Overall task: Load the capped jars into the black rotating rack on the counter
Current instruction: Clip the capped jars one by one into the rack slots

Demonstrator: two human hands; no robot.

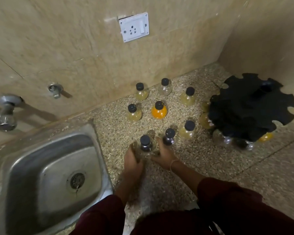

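Several black-capped jars stand loose on the speckled counter (pixel 202 167), among them an orange jar (pixel 159 111), a pale yellow jar (pixel 187 132) and a dark jar (pixel 168 138). Nearest me is another dark-filled jar (pixel 145 145). My left hand (pixel 132 160) cups its left side with curled fingers. My right hand (pixel 162 156) holds its right side, one finger reaching up between the two dark jars. The black rotating rack (pixel 251 106) stands at the right by the wall corner. Its lower tier holds several jars, partly hidden under the notched top disc.
A steel sink (pixel 20 167) lies at the left, close beside the jars. A tap (pixel 5 116) and a wall valve (pixel 55 89) stick out above it. A white socket (pixel 134 28) is on the tiled wall. Walls close off the back and right.
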